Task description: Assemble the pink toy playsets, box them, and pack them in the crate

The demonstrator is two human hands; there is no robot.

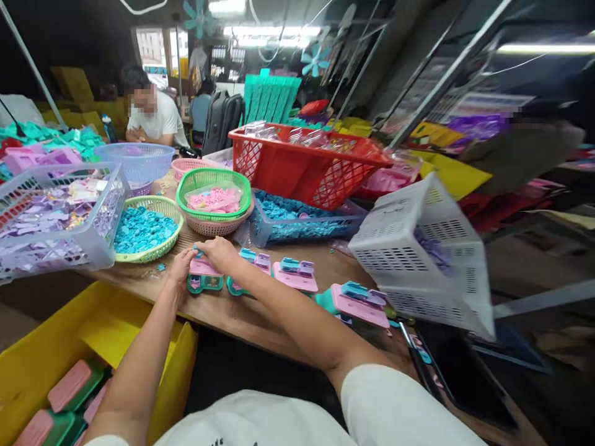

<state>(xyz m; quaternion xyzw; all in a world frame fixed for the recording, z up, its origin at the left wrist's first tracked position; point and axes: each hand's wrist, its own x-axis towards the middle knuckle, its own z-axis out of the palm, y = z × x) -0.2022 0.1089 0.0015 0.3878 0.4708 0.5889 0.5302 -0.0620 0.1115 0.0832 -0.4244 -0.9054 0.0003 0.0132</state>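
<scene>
Both my hands rest on a small pink-and-teal plastic toy case (pixel 203 276) on the wooden table (pixel 242 313). My left hand (pixel 180 267) grips its left end with curled fingers. My right hand (pixel 218 252) presses on its top, fingers closed over a small blue piece. More such cases (pixel 295 276) lie in a row to the right, each with blue and purple pieces on its pink lid, the last one (pixel 357 303) nearest the white basket.
Yellow-green basket of blue pieces (pixel 144 230), green basket with bagged pink pieces (pixel 214 196), lavender crate (pixel 56 217), blue tray (pixel 297 220), red crate (pixel 307 162), tilted white basket (pixel 423 254). A yellow bin (pixel 56 365) holds finished cases. A person sits at the back left (pixel 153 118).
</scene>
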